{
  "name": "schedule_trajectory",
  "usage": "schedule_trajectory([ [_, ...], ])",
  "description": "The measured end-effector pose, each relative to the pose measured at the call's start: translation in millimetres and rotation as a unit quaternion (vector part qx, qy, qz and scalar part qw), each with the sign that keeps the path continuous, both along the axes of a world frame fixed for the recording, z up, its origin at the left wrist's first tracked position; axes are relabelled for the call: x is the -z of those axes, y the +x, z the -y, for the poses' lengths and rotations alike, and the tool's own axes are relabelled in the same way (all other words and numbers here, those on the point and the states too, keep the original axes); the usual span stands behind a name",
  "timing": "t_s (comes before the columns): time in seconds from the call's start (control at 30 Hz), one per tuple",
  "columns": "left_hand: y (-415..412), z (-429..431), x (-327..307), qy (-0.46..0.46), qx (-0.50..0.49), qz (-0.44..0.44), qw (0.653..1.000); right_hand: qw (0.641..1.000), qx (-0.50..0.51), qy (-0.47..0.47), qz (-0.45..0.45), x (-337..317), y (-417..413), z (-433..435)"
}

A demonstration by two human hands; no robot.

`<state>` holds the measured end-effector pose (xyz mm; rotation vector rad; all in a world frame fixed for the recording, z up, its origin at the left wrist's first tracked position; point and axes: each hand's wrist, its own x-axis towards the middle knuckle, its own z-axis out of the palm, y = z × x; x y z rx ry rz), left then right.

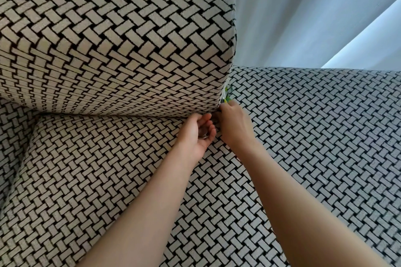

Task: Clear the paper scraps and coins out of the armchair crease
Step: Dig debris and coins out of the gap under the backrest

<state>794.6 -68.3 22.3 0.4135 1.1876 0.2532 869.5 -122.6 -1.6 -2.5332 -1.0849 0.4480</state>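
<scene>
- Far left is the seat cushion (86, 180), with the big back cushion (108, 39) on top of it.
- My left hand (196, 134) is cupped, palm up, right at the corner. Its fingers curl round some shiny coins (204, 136). I cannot count them.
- The crease (227, 79) is the tight gap where the back cushion meets the side of the chair.
- Green and white paper scraps (227, 93) poke out of the crease, just above my right hand (233, 123).
- The right hand has its fingertips pushed into the gap. They are hidden, so I cannot tell if they hold anything.
- To the right are the armrest (325, 136) and a pale curtain (303, 17) behind it.
- What could go wrong:
  - The left hand sits right by the gap. If it tips, I think the coins could slide back in.
  - A fast tug could rip the paper and leave a bit stuck.
  - Poking too hard could push things deeper.
</scene>
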Motion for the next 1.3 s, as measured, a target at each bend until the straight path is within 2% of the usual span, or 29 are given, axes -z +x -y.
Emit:
schedule_trajectory([
  [0.07,0.7,0.9,-1.1,0.006,0.012,0.015,1.0,0.995,0.063,0.063,-0.048,-3.2,0.9,6.2],
  [0.1,0.9,1.4,-1.9,0.008,0.016,0.021,1.0,0.979,0.13,0.115,-0.108,-6.2,0.4,8.8],
  [0.17,1.6,2.6,-2.8,0.008,0.013,0.029,0.999,0.91,0.229,0.229,-0.26,-12.4,-0.6,16.1],
  [0.23,2.9,4.2,-4.0,0.004,0.01,0.036,0.999,0.868,0.201,0.253,-0.378,-21.8,-7.1,22.7],
  [0.27,3.1,5.2,-4.6,-0.002,0.017,0.041,0.999,0.87,0.157,0.234,-0.405,-23.5,-10.5,24.8],
  [0.33,4.0,7.2,-5.7,-0.004,0.038,0.036,0.999,0.901,0.1,0.195,-0.374,-25.0,-15.9,25.5],
  [0.37,4.9,7.6,-6.6,0.0,0.042,0.03,0.999,0.913,0.106,0.194,-0.342,-25.1,-15.9,23.6],
  [0.47,7.4,5.2,-6.8,-0.014,0.001,0.044,0.999,0.917,0.205,0.237,-0.246,-25.9,-3.3,11.4],
  [0.53,6.7,0.7,-6.0,-0.031,-0.022,0.056,0.998,0.924,0.232,0.226,-0.205,-24.4,11.8,-0.5],
  [0.67,4.5,-6.2,-0.5,-0.026,-0.019,0.042,0.999,0.981,0.13,0.08,-0.118,-14.1,26.1,-23.3],
  [0.83,3.8,-7.1,3.0,-0.014,0.003,0.041,0.999,0.996,0.08,0.007,-0.035,-4.1,27.8,-21.2],
  [0.93,4.5,-7.4,3.0,-0.009,0.001,0.037,0.999,0.997,0.069,-0.009,-0.018,0.2,24.7,-18.5],
  [1.0,4.8,-6.6,2.5,-0.009,-0.001,0.036,0.999,0.996,0.084,0.006,-0.04,1.8,23.6,-17.1],
  [1.07,5.2,-5.4,1.7,-0.009,-0.001,0.035,0.999,0.982,0.143,0.057,-0.111,0.2,25.2,-13.0],
  [1.2,5.7,-2.6,0.3,-0.003,0.013,0.036,0.999,0.917,0.255,0.195,-0.236,-14.4,22.4,4.7],
  [1.3,6.5,2.4,-2.1,-0.003,0.023,0.041,0.999,0.844,0.253,0.257,-0.397,-25.3,12.2,23.7],
])
